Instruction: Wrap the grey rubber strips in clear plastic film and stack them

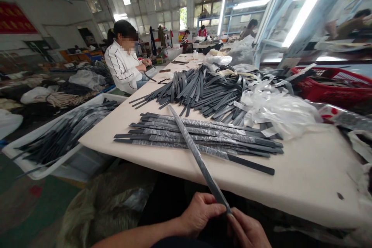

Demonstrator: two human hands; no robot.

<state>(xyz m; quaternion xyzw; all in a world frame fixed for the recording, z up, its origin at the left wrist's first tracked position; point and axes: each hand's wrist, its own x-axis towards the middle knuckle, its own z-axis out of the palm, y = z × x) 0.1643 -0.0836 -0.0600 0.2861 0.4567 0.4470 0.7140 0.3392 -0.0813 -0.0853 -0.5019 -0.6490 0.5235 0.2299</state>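
Observation:
A long dark grey strip (200,162), partly wrapped in clear plastic, slants from the table down to my hands. My left hand (199,214) pinches it near its lower end, thumb and fingers closed. Right beside, my right hand (247,228) grips the very end of the same strip, in front of the table's edge. The strip's far part lies across a stack of plastic-wrapped strips (209,136) on the table. Behind that stack spreads a large heap of unwrapped grey strips (200,89).
Crumpled clear plastic (276,104) lies on the right of the pale table (308,186), near a red basket (328,89). A white bin (72,166) of strips stands at the left. A person (123,62) in a white jacket handles a strip across the table's left side.

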